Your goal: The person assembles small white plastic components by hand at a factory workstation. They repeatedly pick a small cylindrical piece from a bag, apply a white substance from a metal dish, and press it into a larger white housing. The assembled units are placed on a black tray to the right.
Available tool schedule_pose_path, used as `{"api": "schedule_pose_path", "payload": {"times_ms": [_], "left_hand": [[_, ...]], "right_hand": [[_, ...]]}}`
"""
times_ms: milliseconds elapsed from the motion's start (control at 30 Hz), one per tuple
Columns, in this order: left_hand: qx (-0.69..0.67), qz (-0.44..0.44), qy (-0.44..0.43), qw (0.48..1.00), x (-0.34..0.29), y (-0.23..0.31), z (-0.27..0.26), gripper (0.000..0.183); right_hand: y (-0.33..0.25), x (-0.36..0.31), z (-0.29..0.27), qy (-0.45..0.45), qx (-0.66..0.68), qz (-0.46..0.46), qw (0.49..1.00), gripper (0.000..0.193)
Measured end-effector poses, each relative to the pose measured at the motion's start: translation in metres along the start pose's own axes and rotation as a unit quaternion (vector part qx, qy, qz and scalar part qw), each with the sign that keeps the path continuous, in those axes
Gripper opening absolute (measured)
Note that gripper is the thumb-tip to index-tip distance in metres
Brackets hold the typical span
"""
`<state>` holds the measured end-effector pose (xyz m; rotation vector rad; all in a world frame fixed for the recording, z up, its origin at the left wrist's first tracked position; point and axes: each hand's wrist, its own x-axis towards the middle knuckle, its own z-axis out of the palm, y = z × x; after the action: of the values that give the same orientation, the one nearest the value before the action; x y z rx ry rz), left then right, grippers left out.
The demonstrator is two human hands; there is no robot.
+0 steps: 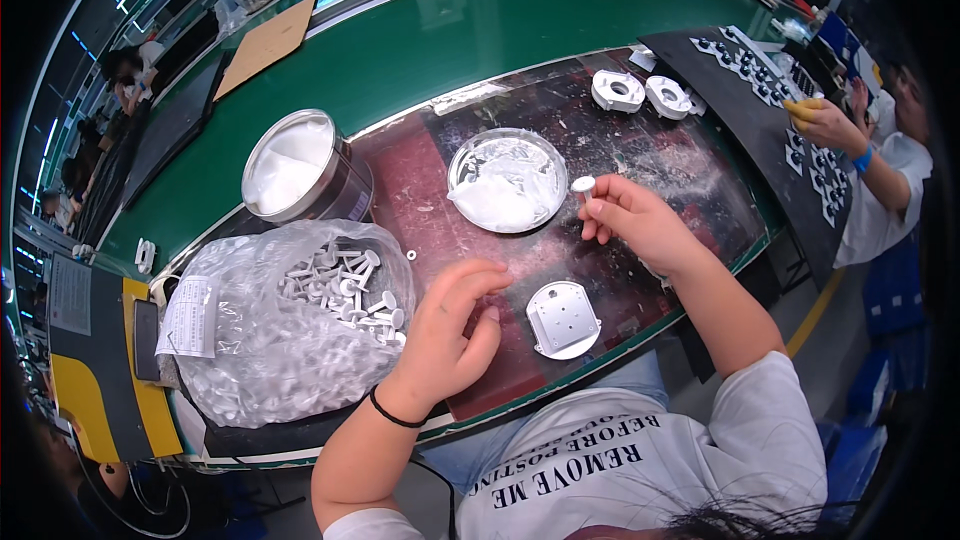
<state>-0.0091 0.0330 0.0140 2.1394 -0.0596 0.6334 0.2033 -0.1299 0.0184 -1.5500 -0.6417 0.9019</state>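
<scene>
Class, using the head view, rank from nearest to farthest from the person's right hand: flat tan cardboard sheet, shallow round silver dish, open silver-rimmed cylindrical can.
From the right hand:
1. Shallow round silver dish, just left.
2. Open silver-rimmed cylindrical can, farther left.
3. Flat tan cardboard sheet, upper left, beyond the can.

White short-sleeved T-shirt (690,460), black lettering (567,481); thin black left wristband (398,423); blue jeans (637,378).

The counter (450,25) is green; the board (415,165) is dark red, smeared white. The pin (583,184) is white, the plate (565,332) silver-grey, the cardboard (268,43) tan.
</scene>
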Motion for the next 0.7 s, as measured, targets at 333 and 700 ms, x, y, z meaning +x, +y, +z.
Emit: {"api": "schedule_pose_path", "payload": {"times_ms": [333, 700], "left_hand": [[0.011, 0.013, -0.112, 0.994, -0.005, -0.004, 0.023, 0.109], [0.056, 0.025, -0.122, 0.991, -0.003, -0.005, 0.028, 0.118]], "right_hand": [[0.010, -0.025, 0.024, -0.128, 0.055, -0.033, 0.990, 0.021], [0.013, -0.027, 0.024, -0.146, -0.100, -0.123, 0.977, 0.018]]}}
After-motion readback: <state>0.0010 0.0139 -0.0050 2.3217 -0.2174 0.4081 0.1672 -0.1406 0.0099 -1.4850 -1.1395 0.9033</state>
